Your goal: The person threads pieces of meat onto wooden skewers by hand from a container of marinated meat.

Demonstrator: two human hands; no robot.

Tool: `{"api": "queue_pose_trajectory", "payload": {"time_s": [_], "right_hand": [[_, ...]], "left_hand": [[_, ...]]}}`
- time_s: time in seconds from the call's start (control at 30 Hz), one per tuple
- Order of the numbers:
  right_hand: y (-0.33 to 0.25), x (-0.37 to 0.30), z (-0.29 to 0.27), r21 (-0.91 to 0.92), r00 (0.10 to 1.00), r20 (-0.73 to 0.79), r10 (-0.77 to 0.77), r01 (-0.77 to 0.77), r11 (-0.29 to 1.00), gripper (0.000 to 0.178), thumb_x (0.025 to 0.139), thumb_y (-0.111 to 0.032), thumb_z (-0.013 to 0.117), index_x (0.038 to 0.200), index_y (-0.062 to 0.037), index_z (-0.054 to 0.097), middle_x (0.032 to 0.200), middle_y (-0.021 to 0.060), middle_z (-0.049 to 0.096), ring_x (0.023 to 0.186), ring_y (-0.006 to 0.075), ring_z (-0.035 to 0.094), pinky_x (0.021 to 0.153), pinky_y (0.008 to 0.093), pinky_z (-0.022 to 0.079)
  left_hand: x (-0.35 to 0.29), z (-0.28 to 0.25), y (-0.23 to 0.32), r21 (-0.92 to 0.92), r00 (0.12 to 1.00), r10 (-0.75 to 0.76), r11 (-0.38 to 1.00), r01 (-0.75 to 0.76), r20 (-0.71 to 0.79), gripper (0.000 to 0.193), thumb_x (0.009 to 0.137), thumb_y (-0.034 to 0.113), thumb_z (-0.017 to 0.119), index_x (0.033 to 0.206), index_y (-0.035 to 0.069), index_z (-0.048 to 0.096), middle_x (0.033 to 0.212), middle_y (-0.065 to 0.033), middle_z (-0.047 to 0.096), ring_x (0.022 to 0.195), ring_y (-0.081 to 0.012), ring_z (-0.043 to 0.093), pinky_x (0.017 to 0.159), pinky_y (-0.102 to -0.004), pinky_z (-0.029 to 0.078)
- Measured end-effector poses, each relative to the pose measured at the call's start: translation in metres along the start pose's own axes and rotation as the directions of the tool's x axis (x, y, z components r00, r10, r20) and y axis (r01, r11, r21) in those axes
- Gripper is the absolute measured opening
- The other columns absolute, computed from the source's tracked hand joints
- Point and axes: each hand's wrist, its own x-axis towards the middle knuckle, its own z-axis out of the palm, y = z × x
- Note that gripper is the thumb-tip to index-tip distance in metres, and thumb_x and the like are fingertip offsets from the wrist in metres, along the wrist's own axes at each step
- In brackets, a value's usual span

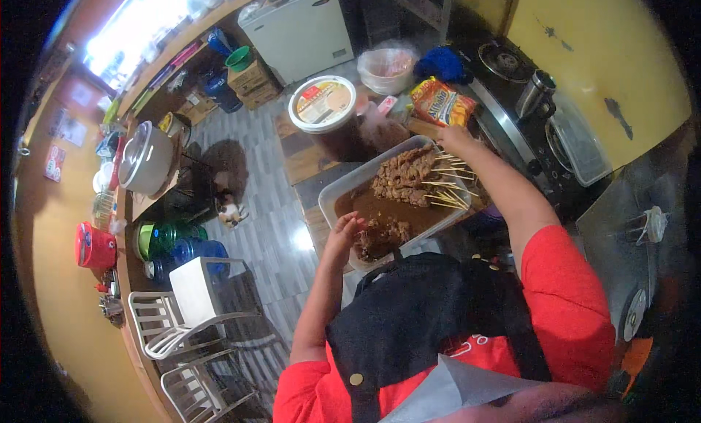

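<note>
The person in the red shirt and black apron is bending over a shallow metal tray that is sitting on the wooden worktop directly in front of them, close enough that both arms are reaching it without stretching. The left hand is curling its fingers down into a dark mound of loose marinated meat heaped at the near end of the tray; the fingers are partly closed around some of it, though exactly how much is being held is hard to tell. The right hand is resting at the far right corner of the tray, fingers lightly bent over the bare ends of the bamboo sticks; whether it is actually pinching a stick cannot be told from this view. The finished skewers are lying in a row across the far half of the tray, meat toward the middle and sticks fanning out over the right rim, probably so the handles are staying clear of the brown marinade pooling on the tray floor. A large lidded tub, a clear plastic bag and a yellow snack packet are standing just beyond the tray, within reach. A stove with a steel cup is running along the right, and metal chairs are standing below left.
</note>
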Motion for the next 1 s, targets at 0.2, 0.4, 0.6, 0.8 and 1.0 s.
{"api": "queue_pose_trajectory", "payload": {"time_s": [0.2,0.4,0.6,0.8,1.0], "right_hand": [[0.020,0.010,-0.013,0.535,0.941,-0.336,0.052,0.145,0.832,0.024,0.073,-0.024,0.051,0.093,-0.0123,0.056,0.081,0.0117,0.058,0.074,0.0258,0.056,0.067,0.0366,0.044],[0.063,-0.061,-0.032,0.944,0.966,0.081,0.247,0.005,-0.329,0.029,0.077,-0.023,0.050,0.103,-0.0096,0.048,0.090,0.0040,0.055,0.076,0.0174,0.055,0.064,0.0326,0.043],[0.141,-0.107,0.040,0.923,0.799,0.235,0.553,-0.004,-0.385,0.026,0.077,-0.024,0.049,0.099,-0.0096,0.049,0.090,0.0036,0.054,0.083,0.0167,0.053,0.065,0.0302,0.040],[0.172,-0.112,0.109,0.964,0.721,0.139,0.679,-0.256,0.075,0.019,0.074,-0.018,0.053,0.090,-0.0082,0.054,0.081,0.0062,0.057,0.074,0.0192,0.055,0.062,0.0322,0.044],[0.150,-0.079,0.097,0.465,0.765,-0.357,0.536,-0.352,0.812,0.022,0.069,-0.007,0.054,0.091,-0.0036,0.055,0.087,0.0167,0.056,0.082,0.0304,0.053,0.072,0.0363,0.042]], "left_hand": [[0.019,-0.012,-0.014,0.716,0.980,0.122,0.670,-0.198,0.156,0.042,0.076,0.033,0.052,0.112,0.014,0.041,0.104,-0.0098,0.049,0.097,-0.0230,0.045,0.079,-0.0359,0.037],[0.047,0.012,-0.017,0.988,0.955,0.265,0.044,-0.147,0.131,0.070,0.064,0.051,0.057,0.121,0.022,0.030,0.124,-0.0214,0.025,0.115,-0.0420,0.017,0.092,-0.0489,0.021],[0.075,0.036,-0.021,0.987,0.978,0.180,0.142,0.081,-0.106,0.084,0.056,0.063,0.056,0.125,0.026,0.025,0.130,-0.0258,0.003,0.117,-0.0483,0.001,0.094,-0.0531,0.014],[0.076,0.064,-0.034,0.973,0.962,0.149,-0.040,-0.226,0.229,0.073,0.060,0.060,0.054,0.119,0.020,0.038,0.128,-0.0224,0.015,0.117,-0.0413,0.014,0.091,-0.0529,0.021],[0.063,0.070,-0.054,0.896,0.907,-0.102,-0.145,-0.421,0.409,0.047,0.069,0.043,0.054,0.109,0.019,0.048,0.119,-0.0205,0.033,0.106,-0.0382,0.035,0.087,-0.0439,0.033]]}}
